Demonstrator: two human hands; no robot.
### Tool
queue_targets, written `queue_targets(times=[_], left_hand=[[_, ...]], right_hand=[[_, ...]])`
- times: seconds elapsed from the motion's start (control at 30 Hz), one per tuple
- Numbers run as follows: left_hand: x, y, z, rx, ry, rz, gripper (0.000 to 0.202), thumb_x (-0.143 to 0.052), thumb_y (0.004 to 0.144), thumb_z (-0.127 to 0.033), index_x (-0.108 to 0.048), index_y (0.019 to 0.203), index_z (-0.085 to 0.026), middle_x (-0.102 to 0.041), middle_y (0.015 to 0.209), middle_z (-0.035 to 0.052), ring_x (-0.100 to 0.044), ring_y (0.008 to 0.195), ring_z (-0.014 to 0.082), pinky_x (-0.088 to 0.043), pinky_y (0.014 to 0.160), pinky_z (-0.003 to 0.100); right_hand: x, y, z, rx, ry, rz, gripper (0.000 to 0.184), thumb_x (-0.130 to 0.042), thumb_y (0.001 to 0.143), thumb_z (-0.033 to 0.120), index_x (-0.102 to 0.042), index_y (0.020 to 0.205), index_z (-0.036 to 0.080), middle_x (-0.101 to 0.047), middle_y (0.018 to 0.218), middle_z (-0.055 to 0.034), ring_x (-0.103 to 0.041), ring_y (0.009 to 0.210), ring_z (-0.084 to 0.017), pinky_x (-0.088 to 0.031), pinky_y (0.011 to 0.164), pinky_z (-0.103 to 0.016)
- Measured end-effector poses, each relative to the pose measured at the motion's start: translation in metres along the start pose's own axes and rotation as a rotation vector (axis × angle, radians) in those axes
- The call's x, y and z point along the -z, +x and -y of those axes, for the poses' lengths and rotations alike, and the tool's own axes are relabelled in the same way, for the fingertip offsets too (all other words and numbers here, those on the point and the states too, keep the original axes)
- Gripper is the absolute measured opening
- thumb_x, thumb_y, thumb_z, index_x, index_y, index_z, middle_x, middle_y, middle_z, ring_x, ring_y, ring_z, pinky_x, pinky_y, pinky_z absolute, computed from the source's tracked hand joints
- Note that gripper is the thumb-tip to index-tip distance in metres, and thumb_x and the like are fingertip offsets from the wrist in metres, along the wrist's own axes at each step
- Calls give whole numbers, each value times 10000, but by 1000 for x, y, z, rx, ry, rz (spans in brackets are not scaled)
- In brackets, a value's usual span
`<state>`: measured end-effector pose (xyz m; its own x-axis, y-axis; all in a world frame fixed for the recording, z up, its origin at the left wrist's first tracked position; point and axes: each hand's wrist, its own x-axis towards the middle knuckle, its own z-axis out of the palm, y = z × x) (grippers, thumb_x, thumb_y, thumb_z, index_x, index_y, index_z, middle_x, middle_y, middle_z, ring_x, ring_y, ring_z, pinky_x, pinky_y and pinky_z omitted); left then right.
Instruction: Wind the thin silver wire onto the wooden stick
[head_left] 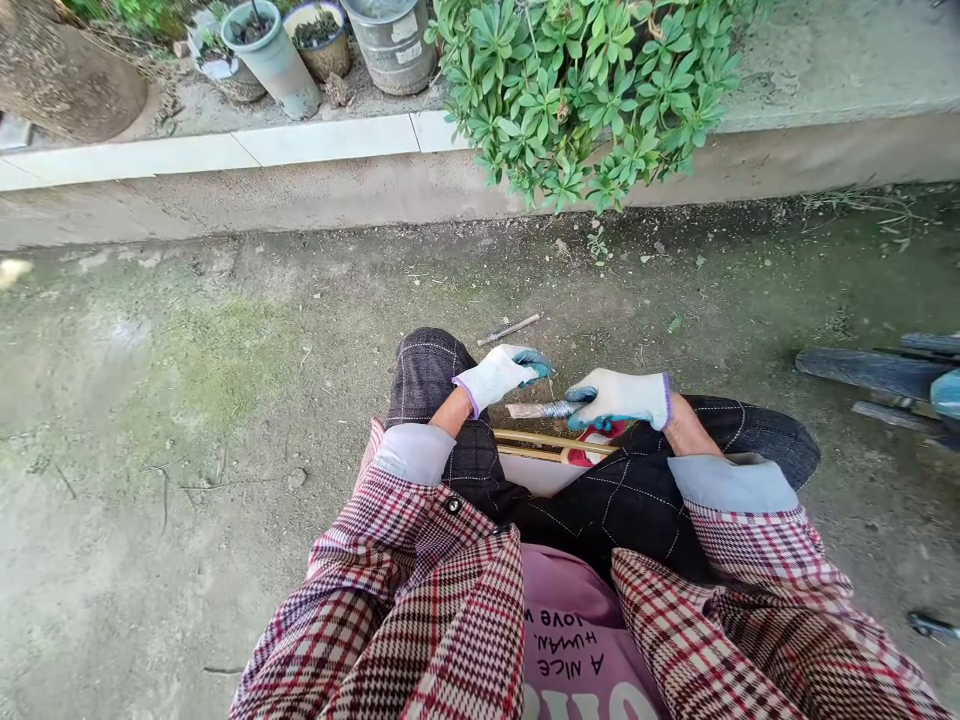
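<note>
My right hand (619, 398), in a white glove with blue-green coated fingers, is closed around a short wooden stick (523, 411). A grey, shiny wrapping, like wire or cord, covers the part of the stick by my fingers. My left hand (506, 375), gloved the same way, is pinched shut just above and left of the stick's end. A faint thin strand seems to hang at its fingertips, too fine to name. On the ground beyond my left hand lies another thin stick (510, 329).
Below my hands, between my legs, are yellowish poles (536, 437). A low ledge (300, 190) crosses ahead, bearing a metal bucket (391, 50), a pale blue pot (277, 65) and a leafy bush (592, 90). Dark wooden pieces (862, 370) lie at the right, a dark tool (934, 628) lower down.
</note>
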<state>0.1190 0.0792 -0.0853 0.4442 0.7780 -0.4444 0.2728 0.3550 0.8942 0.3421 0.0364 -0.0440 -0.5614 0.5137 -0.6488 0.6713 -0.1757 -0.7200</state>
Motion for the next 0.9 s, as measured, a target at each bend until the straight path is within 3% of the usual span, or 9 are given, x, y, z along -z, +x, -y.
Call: queue_targets(times=[0.1,0.23,0.33,0.43,0.5,0.6,0.73,0.83,0.9], left_hand=[[-1,-3,-5,-9,92,-24,150,-673,700,-39,-766,801,-103,-718,738,-13,-563,641,69,-466,671,189],[-4,-9,-13,44,83,-18,195,-618,750,-48,-770,862,-93,-670,645,-23,-507,533,59,-410,539,179],[-6,-12,-16,75,-5,11,243,-601,770,-50,-771,940,-86,-689,675,0,-539,541,62,-431,538,179],[-6,-11,-14,69,-82,52,251,-607,766,-55,-763,961,-83,-707,711,20,-585,584,71,-467,576,187],[-5,-8,-9,44,-77,66,218,-618,761,-74,-757,928,-81,-704,713,22,-589,597,78,-478,603,200],[-3,-3,-1,-40,61,65,142,-636,757,-131,-742,840,-88,-704,743,22,-581,644,93,-486,667,226],[3,-2,4,-118,228,73,143,-706,719,-227,-736,791,-107,-697,770,10,-580,733,126,-475,745,246],[5,-6,0,-165,411,79,196,-688,752,-307,-746,800,-126,-690,760,-2,-571,747,140,-452,751,250],[5,-9,-3,-186,507,79,212,-645,788,-313,-750,809,-130,-684,754,-5,-564,737,137,-434,731,248]], right_hand=[[1,12,1,-170,-330,-123,185,-680,740,379,-664,705,198,-612,598,18,-536,562,-145,-354,520,-257],[12,22,3,-305,-587,-346,212,-633,797,393,-733,826,209,-714,772,-54,-630,701,-196,-390,604,-282],[18,20,1,-330,-390,-544,235,-647,806,429,-709,831,204,-710,785,-70,-644,721,-205,-427,617,-276],[17,11,3,-179,171,-671,290,-656,790,467,-668,866,187,-668,746,-51,-572,580,-160,-444,530,-271],[14,1,7,-63,458,-624,326,-684,744,477,-656,881,182,-639,717,-35,-522,516,-136,-438,476,-268],[11,-10,11,9,501,-349,333,-741,673,451,-662,849,180,-625,673,-18,-526,504,-134,-442,470,-266],[6,-8,6,48,174,-39,286,-764,657,436,-634,703,185,-600,636,15,-544,572,-137,-435,539,-249],[1,5,0,-50,-119,-15,242,-712,701,415,-624,673,191,-565,593,38,-511,570,-130,-375,527,-243],[-1,14,-2,-158,-310,-90,178,-671,728,373,-668,719,196,-583,595,31,-510,572,-136,-350,533,-254]])
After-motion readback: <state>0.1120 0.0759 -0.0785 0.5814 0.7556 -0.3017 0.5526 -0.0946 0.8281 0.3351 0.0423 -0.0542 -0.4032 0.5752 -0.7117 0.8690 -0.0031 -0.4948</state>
